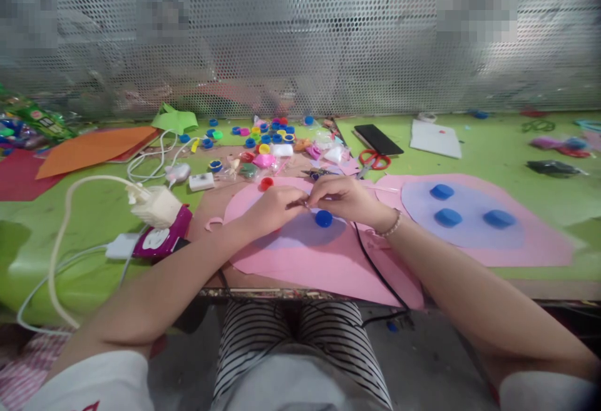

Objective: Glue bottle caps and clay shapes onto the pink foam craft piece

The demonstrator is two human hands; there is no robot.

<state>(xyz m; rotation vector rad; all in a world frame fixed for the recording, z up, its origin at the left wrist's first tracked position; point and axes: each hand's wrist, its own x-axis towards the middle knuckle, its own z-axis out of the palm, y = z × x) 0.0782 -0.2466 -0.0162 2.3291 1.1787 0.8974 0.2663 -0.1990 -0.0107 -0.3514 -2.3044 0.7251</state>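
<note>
My left hand (277,209) and my right hand (345,199) meet over a purple paper shape (300,229) on pink paper (323,267). The fingertips of both are pinched together around something too small to make out. A blue cap (323,218) lies on the purple paper just below my right hand. Behind my left hand sits a red cap (267,183). To the right, another purple shape (479,235) on pink paper carries three blue caps, one of them the upper one (442,192).
Red scissors (374,160) and a black phone (378,140) lie behind my right hand. Bottle caps and small bags (264,161) spread behind the paper. On the left stand a purple power box (162,235) and cables. A perforated metal screen (300,54) rises behind the table.
</note>
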